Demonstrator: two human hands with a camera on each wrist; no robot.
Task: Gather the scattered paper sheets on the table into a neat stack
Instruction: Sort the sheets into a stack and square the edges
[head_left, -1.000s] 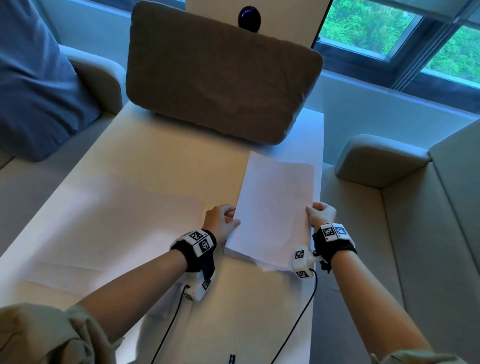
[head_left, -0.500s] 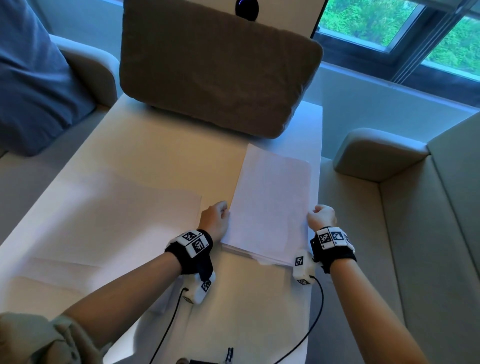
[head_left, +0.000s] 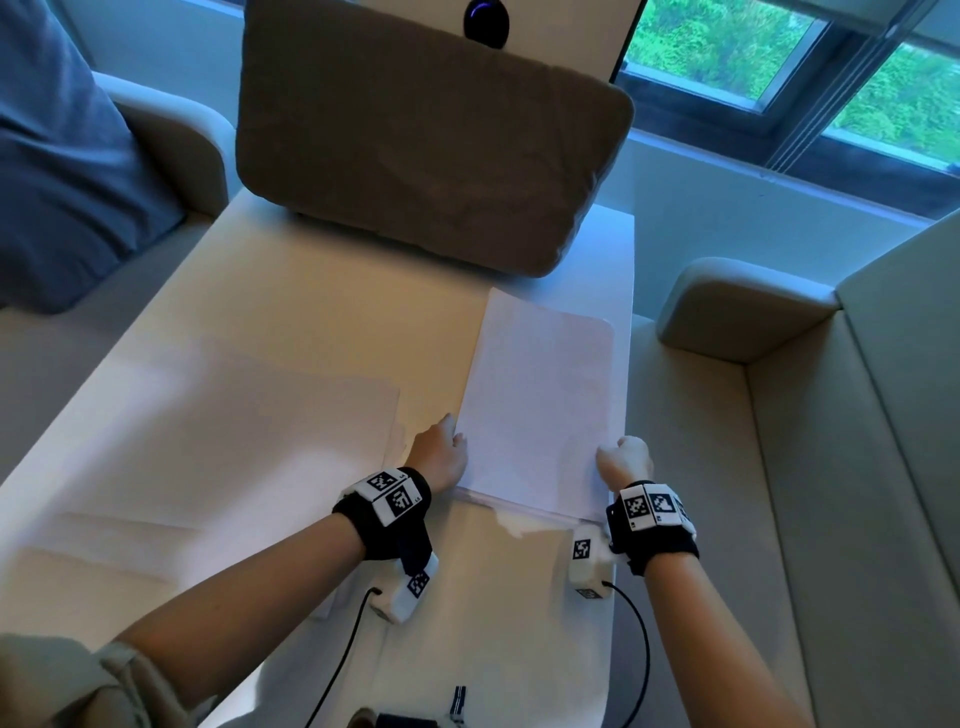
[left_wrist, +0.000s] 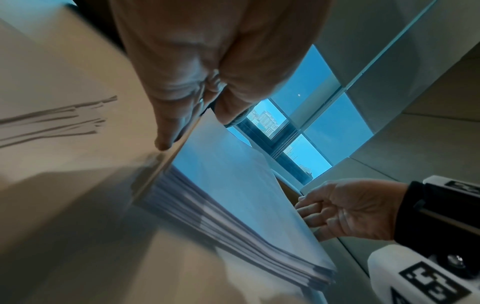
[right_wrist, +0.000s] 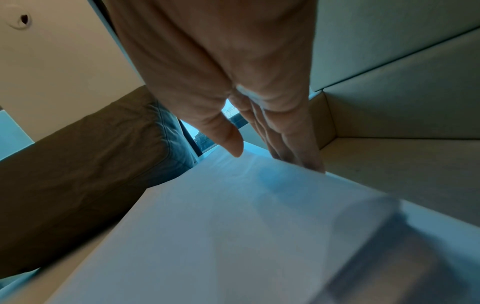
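Observation:
A thick stack of white paper (head_left: 540, 410) lies near the right edge of the pale table (head_left: 337, 312). My left hand (head_left: 441, 457) holds its left edge, with the thumb on top and a fingertip down beside the stack (left_wrist: 233, 195). My right hand (head_left: 626, 460) holds the right edge. There the thumb (right_wrist: 235, 148) reaches over the top sheet (right_wrist: 233, 226) and the fingers (right_wrist: 298, 158) run down the side. Several loose sheets (head_left: 249, 431) lie spread on the table's left half, and their edges (left_wrist: 52, 123) show in the left wrist view.
A big brown cushion (head_left: 426, 140) stands at the table's far end, just beyond the stack. Pale sofa seats flank the table, with an armrest (head_left: 743, 306) on the right and a blue pillow (head_left: 62, 182) on the left. Black cables (head_left: 644, 649) trail from my wrists.
The stack was tilted up off the table between both hands; it has come down and now lies flat. Both hands stay at its side edges.

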